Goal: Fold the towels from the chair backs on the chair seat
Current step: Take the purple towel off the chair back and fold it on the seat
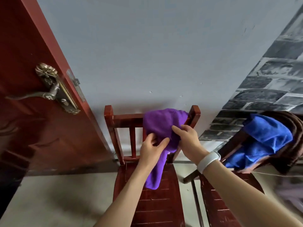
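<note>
A purple towel (pixel 161 126) hangs over the top rail of a red wooden chair (pixel 124 118) that stands against a grey wall (pixel 147 46). Its upper part is bunched on the right half of the chair back, and a long tail drops past the slats to rest on the chair seat (pixel 155 202).

Both hands meet at the middle of the towel, in front of the back slats. The left hand (pixel 151 148) pinches a fold of the cloth between thumb and curled fingers, with the tail hanging just below it. The right hand (pixel 186 136), a white band (pixel 208 161) on its wrist, grips the bunched cloth from the right side, its thumb lying across the fabric.

A second chair (pixel 229 202) stands just beside the first on the right, and a blue towel (pixel 265 141) is draped over its dark curved back, well apart from either hand. A red door (pixel 32 128) with a brass handle (pixel 49 90) stands on the left.
</note>
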